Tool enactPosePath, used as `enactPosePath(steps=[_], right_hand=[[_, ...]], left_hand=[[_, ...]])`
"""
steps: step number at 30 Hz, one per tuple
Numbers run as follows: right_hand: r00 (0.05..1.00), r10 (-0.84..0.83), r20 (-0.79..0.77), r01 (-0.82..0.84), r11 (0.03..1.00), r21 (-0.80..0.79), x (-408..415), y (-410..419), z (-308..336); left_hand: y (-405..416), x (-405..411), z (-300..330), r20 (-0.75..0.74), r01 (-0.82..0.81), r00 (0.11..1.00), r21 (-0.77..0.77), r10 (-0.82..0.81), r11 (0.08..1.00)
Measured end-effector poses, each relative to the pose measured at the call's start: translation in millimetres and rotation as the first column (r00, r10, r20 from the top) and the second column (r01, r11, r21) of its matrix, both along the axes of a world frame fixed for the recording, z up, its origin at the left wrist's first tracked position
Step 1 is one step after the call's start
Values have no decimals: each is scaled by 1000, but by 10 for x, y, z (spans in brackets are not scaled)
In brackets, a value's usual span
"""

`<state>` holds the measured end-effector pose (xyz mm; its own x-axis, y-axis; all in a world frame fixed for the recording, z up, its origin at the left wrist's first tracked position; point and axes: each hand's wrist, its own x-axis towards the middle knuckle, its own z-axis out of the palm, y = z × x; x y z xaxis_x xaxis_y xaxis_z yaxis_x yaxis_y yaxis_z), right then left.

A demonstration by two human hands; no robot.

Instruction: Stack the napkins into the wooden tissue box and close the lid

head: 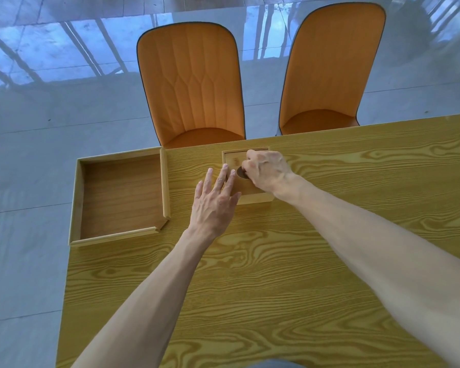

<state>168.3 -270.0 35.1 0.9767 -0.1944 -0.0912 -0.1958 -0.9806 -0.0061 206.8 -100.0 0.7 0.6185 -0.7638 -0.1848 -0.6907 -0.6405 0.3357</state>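
A small wooden tissue box [252, 193] stands near the table's far edge with its lid [234, 158] on top. The lid has a round dark hole [241, 173] in its middle. My right hand [266, 170] rests on the lid, its fingers curled at the hole's rim. My left hand [215, 201] lies flat with fingers spread against the box's left side and front corner. No napkins are visible.
A shallow wooden tray [165, 181] with nothing in it sits at the table's far left corner, close to my left hand. Two orange chairs [191, 83] [332, 67] stand beyond the wood-grain table [276, 274]. Glossy tiled floor lies to the left.
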Motion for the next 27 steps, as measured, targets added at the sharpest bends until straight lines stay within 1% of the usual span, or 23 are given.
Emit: enactPosePath(steps=[1,4,6,17,20,23,25,27], right_hand=[[1000,4,16,-4,1000,8,-18,-4,1],[995,-27,95,15,993,121,-80,-26,47],[990,-41,133,18,986,165,-125,-44,83],[961,-110,254,40,963,268,-364,-64,-10],[946,-158,284,79,959,273,-424,-75,-43],[931,-202,304,97,939,329,-466,-98,-39],[933,-225,283,113,925,363,-512,-107,-34],[932,-268,246,165,914,372,-538,-137,-37]], left_hand=[[-3,1,6,2,-1,1000,2,1,1000],[-8,12,17,6,2,1000,8,-2,1000],[-5,18,24,5,2,1000,10,-2,1000],[2,16,66,5,19,1000,53,-19,998],[-1,21,72,5,26,1000,62,-27,998],[-6,16,80,-7,27,1000,52,-27,998],[-3,13,85,-25,24,999,34,-23,999],[-10,9,104,-25,33,999,29,-32,999]])
